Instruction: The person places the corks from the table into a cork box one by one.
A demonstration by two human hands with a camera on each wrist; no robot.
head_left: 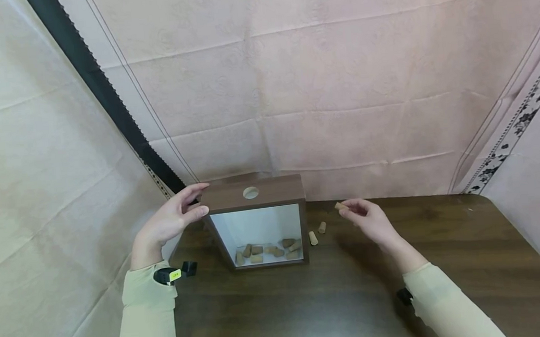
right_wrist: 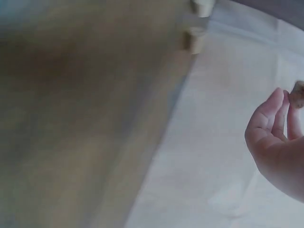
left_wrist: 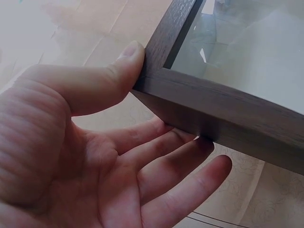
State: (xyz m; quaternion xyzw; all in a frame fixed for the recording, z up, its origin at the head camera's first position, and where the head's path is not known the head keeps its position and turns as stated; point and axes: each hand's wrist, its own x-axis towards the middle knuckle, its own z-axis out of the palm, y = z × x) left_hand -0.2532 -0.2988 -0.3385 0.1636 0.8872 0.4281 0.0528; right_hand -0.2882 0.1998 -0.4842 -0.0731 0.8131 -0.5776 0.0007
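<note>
A brown wooden box [head_left: 254,193] with a clear front and a round hole in its top stands upright on the table. Several cork stoppers [head_left: 256,259] lie inside along its bottom. My left hand [head_left: 172,217] holds the box by its upper left corner; in the left wrist view the thumb [left_wrist: 128,59] presses the frame's edge and the fingers reach along the adjoining side. To the right of the box, my right hand [head_left: 370,221] pinches one cork stopper [head_left: 340,206] between thumb and fingertips, raised above the table.
Two loose cork stoppers, a nearer one [head_left: 313,238] and a farther one [head_left: 322,227], rest on the table just right of the box. The dark wood table [head_left: 280,309] ends at a pale cloth backdrop [head_left: 344,147] behind, with more cloth [head_left: 44,231] on the left.
</note>
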